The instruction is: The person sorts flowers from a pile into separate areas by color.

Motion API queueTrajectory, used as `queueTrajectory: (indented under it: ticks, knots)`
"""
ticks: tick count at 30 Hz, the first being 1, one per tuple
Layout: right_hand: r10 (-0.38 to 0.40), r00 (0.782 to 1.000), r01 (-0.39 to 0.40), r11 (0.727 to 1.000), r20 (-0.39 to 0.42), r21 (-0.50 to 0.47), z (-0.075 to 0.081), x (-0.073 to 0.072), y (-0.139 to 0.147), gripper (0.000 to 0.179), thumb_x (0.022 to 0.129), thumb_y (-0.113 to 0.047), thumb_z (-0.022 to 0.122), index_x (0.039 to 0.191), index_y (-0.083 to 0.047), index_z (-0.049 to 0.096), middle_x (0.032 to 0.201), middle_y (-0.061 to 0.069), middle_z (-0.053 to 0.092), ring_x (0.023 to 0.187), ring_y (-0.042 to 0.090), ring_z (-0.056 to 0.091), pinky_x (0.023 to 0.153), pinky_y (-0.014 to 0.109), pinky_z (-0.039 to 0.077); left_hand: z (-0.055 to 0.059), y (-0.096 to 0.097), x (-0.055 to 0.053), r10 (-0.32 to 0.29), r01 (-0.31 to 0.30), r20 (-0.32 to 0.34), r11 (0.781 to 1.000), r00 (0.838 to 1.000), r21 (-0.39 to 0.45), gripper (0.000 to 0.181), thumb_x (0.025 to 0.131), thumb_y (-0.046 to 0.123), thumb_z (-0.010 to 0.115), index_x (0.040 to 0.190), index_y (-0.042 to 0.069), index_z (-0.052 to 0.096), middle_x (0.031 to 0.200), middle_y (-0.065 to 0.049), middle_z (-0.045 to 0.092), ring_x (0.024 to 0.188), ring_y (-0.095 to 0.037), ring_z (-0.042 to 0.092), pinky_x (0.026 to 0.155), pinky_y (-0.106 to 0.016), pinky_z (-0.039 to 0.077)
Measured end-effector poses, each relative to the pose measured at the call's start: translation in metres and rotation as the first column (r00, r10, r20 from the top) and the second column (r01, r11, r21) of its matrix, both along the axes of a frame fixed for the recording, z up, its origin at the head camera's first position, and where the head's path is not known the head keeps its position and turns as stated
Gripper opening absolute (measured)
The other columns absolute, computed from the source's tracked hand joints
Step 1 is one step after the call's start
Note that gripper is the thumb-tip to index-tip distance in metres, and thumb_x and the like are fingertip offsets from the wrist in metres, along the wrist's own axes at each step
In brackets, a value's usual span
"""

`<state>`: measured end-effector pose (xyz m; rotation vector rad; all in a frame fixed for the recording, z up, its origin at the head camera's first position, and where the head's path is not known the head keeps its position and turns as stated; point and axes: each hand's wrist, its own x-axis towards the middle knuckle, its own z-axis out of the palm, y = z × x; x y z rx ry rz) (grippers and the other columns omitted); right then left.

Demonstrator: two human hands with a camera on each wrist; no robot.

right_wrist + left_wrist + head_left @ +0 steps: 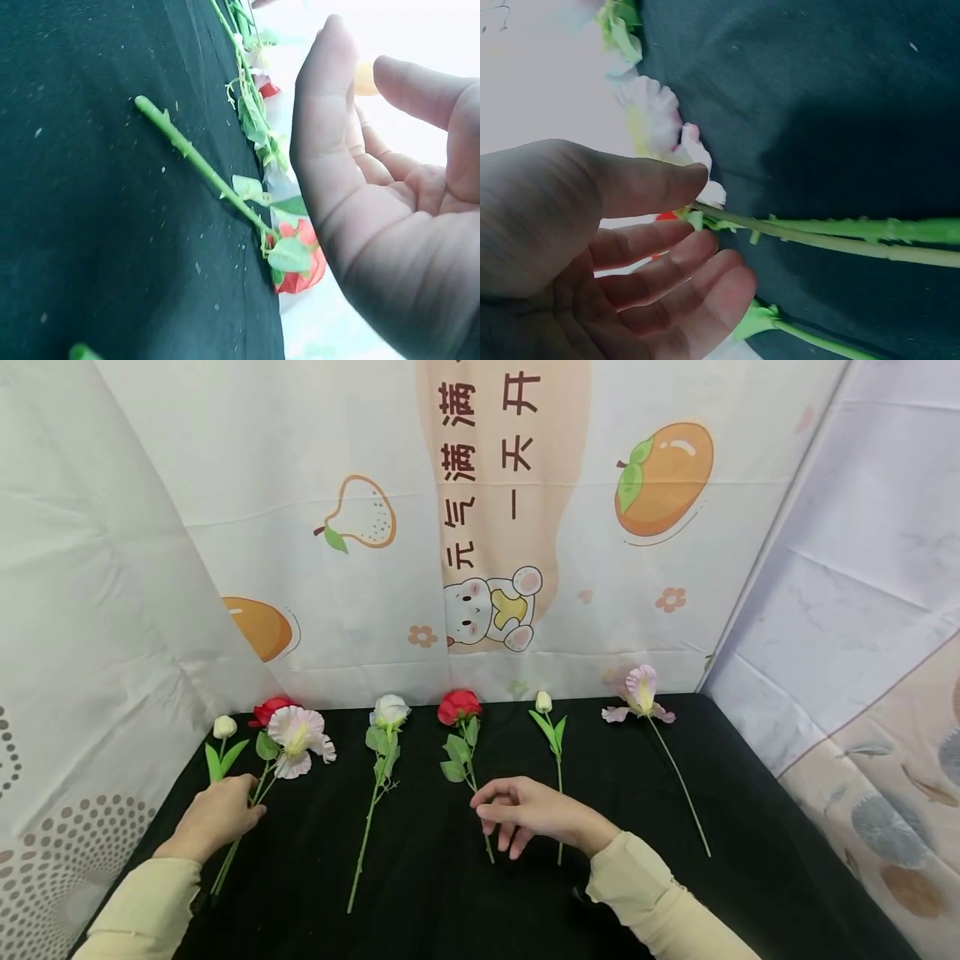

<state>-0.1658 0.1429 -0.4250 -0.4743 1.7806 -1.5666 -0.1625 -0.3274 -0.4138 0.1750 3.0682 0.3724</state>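
At nine o'clock on the black-covered table (435, 914), we see the left hand (216, 817) low over a cluster of three flowers, its fingers loosely bent with a gap between them and the thumb; we cannot tell whether it touches a stem. From that hand, the left white tulip (224, 727) has its bloom at twelve o'clock, the left red flower (272, 711) at one, and the left pink flower (298, 735) between one and two, with stems reaching toward six.

Near the centre of the dial we find the right hand (536, 814), fingers loosely bent, thumb apart from the index finger. In the right wrist view, the middle red rose (300, 262) lies on the table apart from it. From this hand, we place that rose's bloom at eleven o'clock, the white rose (390, 712) at ten, the right white tulip (543, 702) at twelve, its stem partly hidden by the hand, and the right pink flower (641, 693) between one and two. At twelve o'clock, beyond the table, we see a printed curtain (270, 435).
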Motion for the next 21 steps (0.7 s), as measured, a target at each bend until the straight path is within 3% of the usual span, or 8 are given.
queueTrajectory:
  ticks: [4,8,11,14,17,21]
  knots:
    - [0.006,1.000,-0.006,1.000,0.010,-0.013,-0.002,0.001,0.010,0.043,0.104,-0.024,0.061,0.133,0.006,0.053,0.095,0.012,0.065,0.066,0.017,0.065,0.058,0.032,0.059,-0.008,-0.005,0.001,0.007,-0.008,0.029,0.999,1.000,0.037,0.017,0.089,0.006,0.072,0.087,-0.006,0.060,0.071,-0.012,0.056,0.061,-0.026,0.055,0.054,-0.043,0.047]
    - [0.008,1.000,-0.008,1.000,0.010,-0.015,-0.003,0.001,0.019,0.044,0.104,-0.024,0.061,0.135,0.006,0.052,0.096,0.011,0.065,0.067,0.017,0.065,0.059,0.031,0.059,-0.014,-0.007,0.005,0.013,-0.016,0.034,0.997,0.999,0.080,0.028,0.090,0.005,0.070,0.070,0.009,0.051,0.058,0.001,0.038,0.052,-0.016,0.040,0.050,-0.032,0.032]
    - [-0.002,1.000,0.002,1.000,0.007,-0.008,-0.002,0.002,0.025,0.044,0.104,-0.024,0.061,0.135,0.006,0.052,0.096,0.011,0.066,0.067,0.016,0.065,0.059,0.030,0.059,-0.013,-0.007,0.005,0.014,-0.016,0.031,0.997,0.999,0.079,0.023,0.091,0.009,0.070,0.073,0.008,0.056,0.059,0.002,0.041,0.053,-0.016,0.042,0.050,-0.032,0.033]
    - [-0.019,1.000,0.019,1.000,0.006,-0.002,-0.002,0.002,0.029,0.044,0.104,-0.024,0.060,0.135,0.006,0.052,0.096,0.012,0.066,0.067,0.016,0.065,0.058,0.030,0.059,-0.009,-0.005,0.003,0.019,-0.022,0.038,0.997,0.999,0.070,0.014,0.093,0.013,0.069,0.084,0.002,0.065,0.064,0.001,0.052,0.056,-0.017,0.048,0.051,-0.035,0.038]
    - [-0.028,1.000,0.028,1.000,0.006,0.000,-0.002,0.002,0.032,0.044,0.104,-0.025,0.060,0.135,0.006,0.052,0.095,0.012,0.066,0.067,0.016,0.064,0.058,0.030,0.059,-0.005,-0.004,0.002,0.019,-0.022,0.034,0.998,0.999,0.067,0.017,0.094,0.015,0.069,0.094,-0.002,0.069,0.073,-0.002,0.062,0.060,-0.018,0.055,0.053,-0.040,0.046]
    - [-0.031,0.999,0.031,1.000,0.012,0.002,-0.003,0.002,0.033,0.043,0.105,-0.023,0.060,0.135,0.007,0.052,0.096,0.012,0.065,0.067,0.017,0.064,0.059,0.030,0.059,-0.005,-0.004,0.001,0.005,-0.005,0.003,0.997,1.000,0.080,0.014,0.093,0.012,0.069,0.093,-0.002,0.069,0.079,-0.008,0.068,0.063,-0.019,0.060,0.056,-0.045,0.051]
